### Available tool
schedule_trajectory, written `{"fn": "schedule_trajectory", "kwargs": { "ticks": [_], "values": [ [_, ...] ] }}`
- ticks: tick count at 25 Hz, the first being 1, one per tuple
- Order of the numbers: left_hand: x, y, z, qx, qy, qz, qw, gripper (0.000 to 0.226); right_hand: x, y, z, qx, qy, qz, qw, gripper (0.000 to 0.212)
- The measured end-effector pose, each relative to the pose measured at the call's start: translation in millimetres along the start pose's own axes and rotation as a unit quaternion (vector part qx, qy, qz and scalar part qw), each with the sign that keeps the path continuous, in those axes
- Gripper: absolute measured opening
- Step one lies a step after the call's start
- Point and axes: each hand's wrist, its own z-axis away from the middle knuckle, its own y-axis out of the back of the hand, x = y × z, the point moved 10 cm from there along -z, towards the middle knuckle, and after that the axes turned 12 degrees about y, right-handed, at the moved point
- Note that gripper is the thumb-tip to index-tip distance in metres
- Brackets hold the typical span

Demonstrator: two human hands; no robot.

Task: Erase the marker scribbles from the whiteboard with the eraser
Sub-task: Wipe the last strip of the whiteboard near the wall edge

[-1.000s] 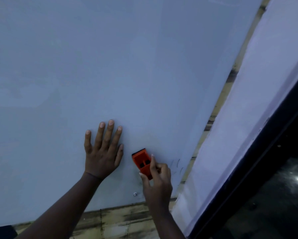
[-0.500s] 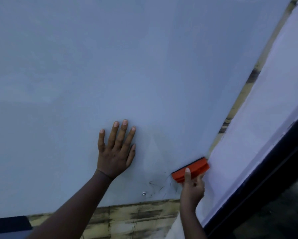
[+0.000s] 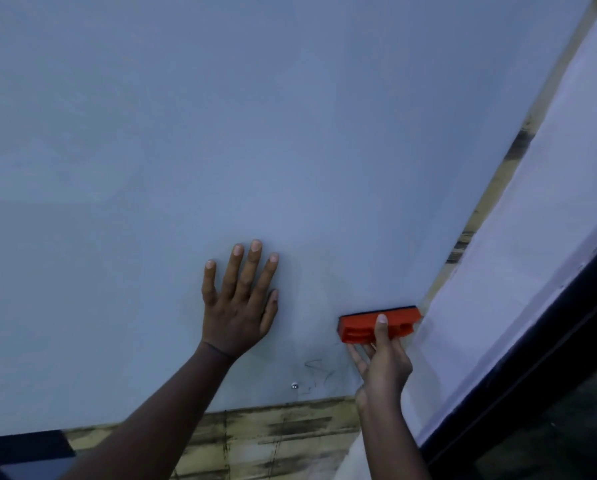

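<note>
A large whiteboard [image 3: 290, 133] fills most of the view. Faint dark marker scribbles [image 3: 319, 370] remain near its lower right corner, beside a small metal screw [image 3: 294, 386]. My left hand [image 3: 240, 299] lies flat on the board with fingers spread, left of the scribbles. My right hand [image 3: 383, 362] pinches an orange eraser [image 3: 363, 325] with a dark felt edge, held lengthwise against the board just above and right of the scribbles, close to the board's right edge.
A worn yellowish wooden strip [image 3: 273, 431] runs under the board and up its right side. A white wall panel [image 3: 532, 237] stands to the right, with a dark frame [image 3: 532, 375] beyond it. A dark object [image 3: 23, 448] sits at the lower left.
My right hand carried the eraser from beside my left hand out to the board's right edge and turned it level. Scribbles that my right hand hid now show. The left hand stays flat.
</note>
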Motion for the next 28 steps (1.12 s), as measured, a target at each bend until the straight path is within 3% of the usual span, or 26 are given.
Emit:
{"fn": "schedule_trajectory", "kwargs": {
  "ticks": [3, 8, 13, 17, 20, 23, 28],
  "values": [
    [1.9, -1.0, -0.5, -0.004, -0.001, -0.007, 1.0, 0.072, 16.1, 6.0, 5.2, 0.019, -0.039, 0.003, 0.999, 0.042],
    [1.1, -1.4, 1.0, -0.004, -0.001, 0.001, 1.0, 0.07, 112.6, 46.7, 25.8, 0.067, -0.24, -0.032, 0.968, 0.052],
    [0.8, -1.9, 1.8, -0.005, 0.001, 0.004, 1.0, 0.07, 136.9, 52.5, 33.1, 0.02, -0.314, -0.087, 0.945, 0.024],
    [1.1, -1.4, 3.4, -0.002, 0.003, 0.002, 1.0, 0.07, 118.5, 32.1, 29.7, 0.002, -0.277, -0.094, 0.956, 0.073],
    [0.1, -2.2, 3.9, -0.003, 0.004, 0.005, 1.0, 0.069, 106.2, 15.7, 29.8, -0.031, -0.258, -0.092, 0.961, 0.086],
    [1.5, -1.6, 4.1, -0.002, 0.001, 0.008, 1.0, 0.07, 115.8, 21.5, 29.6, -0.018, -0.255, -0.074, 0.964, 0.063],
    [0.7, -2.6, 4.9, -0.002, 0.002, 0.004, 1.0, 0.07, 152.5, 38.0, 38.5, -0.001, -0.296, -0.086, 0.951, 0.111]
  ]
}}
